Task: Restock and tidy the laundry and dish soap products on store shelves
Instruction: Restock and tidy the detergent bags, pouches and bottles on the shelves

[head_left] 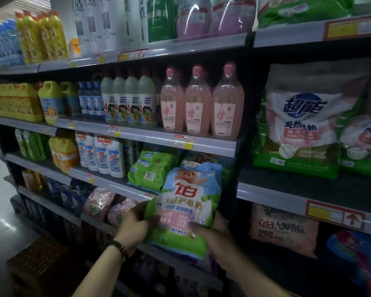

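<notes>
I hold a soap-powder bag (189, 202), blue and green with a teddy bear and red characters, upright in front of the third shelf (116, 185). My left hand (135, 224) grips its lower left edge, a dark band on the wrist. My right hand (210, 230) grips its lower right corner from below. Behind the bag lies a green bag (150, 170) on its side on that shelf. Three pink bottles (201, 103) stand on the shelf above.
White bottles (103, 155) and orange jugs (64, 155) fill the third shelf's left. Pink bags (103, 204) sit one shelf lower. Large green-and-pink powder bags (304, 125) occupy the right bay, a pink bag (283, 230) beneath. A brown crate (41, 269) stands on the floor at left.
</notes>
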{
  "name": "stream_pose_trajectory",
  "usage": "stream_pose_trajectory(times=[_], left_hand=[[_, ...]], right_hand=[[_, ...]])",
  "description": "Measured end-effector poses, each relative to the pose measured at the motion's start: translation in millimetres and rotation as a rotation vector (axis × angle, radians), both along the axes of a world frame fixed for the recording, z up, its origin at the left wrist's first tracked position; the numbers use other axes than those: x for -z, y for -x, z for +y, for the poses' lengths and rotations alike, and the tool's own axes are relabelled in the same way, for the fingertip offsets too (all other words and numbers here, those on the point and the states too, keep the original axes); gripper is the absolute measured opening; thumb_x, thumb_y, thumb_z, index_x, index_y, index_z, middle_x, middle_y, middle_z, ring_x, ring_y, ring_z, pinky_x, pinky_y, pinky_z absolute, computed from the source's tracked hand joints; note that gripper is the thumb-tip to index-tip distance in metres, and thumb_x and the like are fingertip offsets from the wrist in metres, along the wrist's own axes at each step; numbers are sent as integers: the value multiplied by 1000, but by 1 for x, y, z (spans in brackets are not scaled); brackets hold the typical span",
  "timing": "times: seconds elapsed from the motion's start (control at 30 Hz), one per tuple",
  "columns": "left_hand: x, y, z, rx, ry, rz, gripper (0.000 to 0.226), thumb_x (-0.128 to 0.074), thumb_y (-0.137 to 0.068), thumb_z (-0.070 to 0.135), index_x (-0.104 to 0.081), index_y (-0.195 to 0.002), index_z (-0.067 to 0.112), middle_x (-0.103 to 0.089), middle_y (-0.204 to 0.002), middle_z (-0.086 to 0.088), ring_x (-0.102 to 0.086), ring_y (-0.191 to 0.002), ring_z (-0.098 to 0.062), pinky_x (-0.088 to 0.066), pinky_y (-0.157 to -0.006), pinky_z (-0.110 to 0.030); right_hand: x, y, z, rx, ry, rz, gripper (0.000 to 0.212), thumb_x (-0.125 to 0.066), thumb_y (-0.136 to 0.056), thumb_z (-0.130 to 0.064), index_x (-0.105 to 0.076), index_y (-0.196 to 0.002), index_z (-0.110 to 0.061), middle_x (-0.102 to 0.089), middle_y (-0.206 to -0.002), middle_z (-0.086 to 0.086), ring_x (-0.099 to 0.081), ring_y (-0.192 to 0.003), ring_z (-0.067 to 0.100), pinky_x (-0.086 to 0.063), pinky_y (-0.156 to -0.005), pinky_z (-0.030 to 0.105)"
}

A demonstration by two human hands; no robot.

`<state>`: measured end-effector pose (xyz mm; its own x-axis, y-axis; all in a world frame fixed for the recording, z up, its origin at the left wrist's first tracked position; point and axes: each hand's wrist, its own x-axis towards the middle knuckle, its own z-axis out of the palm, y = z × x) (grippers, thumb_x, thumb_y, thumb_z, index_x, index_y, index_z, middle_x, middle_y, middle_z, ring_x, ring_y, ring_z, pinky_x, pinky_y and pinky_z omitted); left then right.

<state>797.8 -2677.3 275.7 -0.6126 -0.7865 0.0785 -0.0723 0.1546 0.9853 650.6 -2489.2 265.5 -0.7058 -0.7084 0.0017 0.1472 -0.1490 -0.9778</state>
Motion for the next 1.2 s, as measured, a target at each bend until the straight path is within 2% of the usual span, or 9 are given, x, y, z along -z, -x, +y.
stream_pose_trajectory(times=[0.13,0.33,0.43,0.5,0.63,0.8,0.9,1.07,1.2], left_hand=[[1,32,-15,-4,104,58,37,-74,-92,-1,-69,-117,26,-78,-108,8,-73,-101,-16,-60,-84,-29],[-20,89,-43,1,272,56,43,-67,-94,16,-63,-137,22,-74,-122,-1,-71,-112,-25,-60,-93,-56],[-28,122,-62,-43,294,82,43,-66,-82,19,-58,-123,30,-73,-117,-5,-72,-105,-32,-61,-83,-61],[-26,145,-71,-46,319,73,42,-68,-83,11,-55,-120,25,-72,-117,-10,-70,-105,-39,-61,-83,-60],[-12,169,-69,-185,506,-88,56,-76,-85,11,-56,-137,12,-71,-121,-16,-66,-110,-41,-56,-88,-45],[23,157,-28,-310,868,-158,54,-67,-89,36,-58,-137,11,-58,-131,-18,-53,-118,-38,-47,-100,-50],[42,148,-14,-201,927,-198,47,-68,-91,28,-63,-135,13,-61,-130,-17,-55,-117,-40,-46,-103,-52],[46,139,-14,-54,851,-270,56,-67,-96,22,-56,-150,16,-55,-145,-14,-49,-134,-37,-39,-116,-47],[38,131,-23,107,714,-279,54,-61,-103,21,-48,-156,26,-42,-163,-7,-28,-156,-30,-30,-124,-44]], right_hand=[[-5,24,-15,49,-80,136,66,-91,-73,4,-62,-126,-23,-82,-111,-4,-79,-102,18,-64,-93,45],[-18,62,-52,151,-6,182,58,-84,-81,8,-61,-122,-26,-81,-106,-17,-77,-97,4,-63,-75,22],[-26,88,-74,187,-20,234,57,-82,-84,6,-57,-128,-21,-80,-105,-13,-75,-92,-4,-59,-69,14],[-26,103,-85,215,-53,276,58,-80,-88,3,-52,-134,-18,-74,-116,-10,-74,-98,0,-61,-79,20],[-10,115,-98,312,-202,344,58,-79,-91,-6,-47,-139,-15,-69,-130,5,-68,-122,30,-54,-108,52],[-7,111,-105,362,-343,396,68,-81,-90,-21,-44,-147,-16,-68,-139,6,-67,-124,29,-52,-110,52],[-12,101,-103,406,-393,399,69,-80,-91,-18,-43,-148,-12,-66,-142,11,-66,-127,30,-51,-111,50],[-20,73,-97,524,-564,462,82,-73,-96,-15,-26,-161,-1,-50,-150,25,-54,-138,40,-50,-111,47],[-23,46,-87,574,-682,720,111,-73,-94,-21,9,-166,-2,-8,-166,32,-23,-154,46,-34,-124,48]])
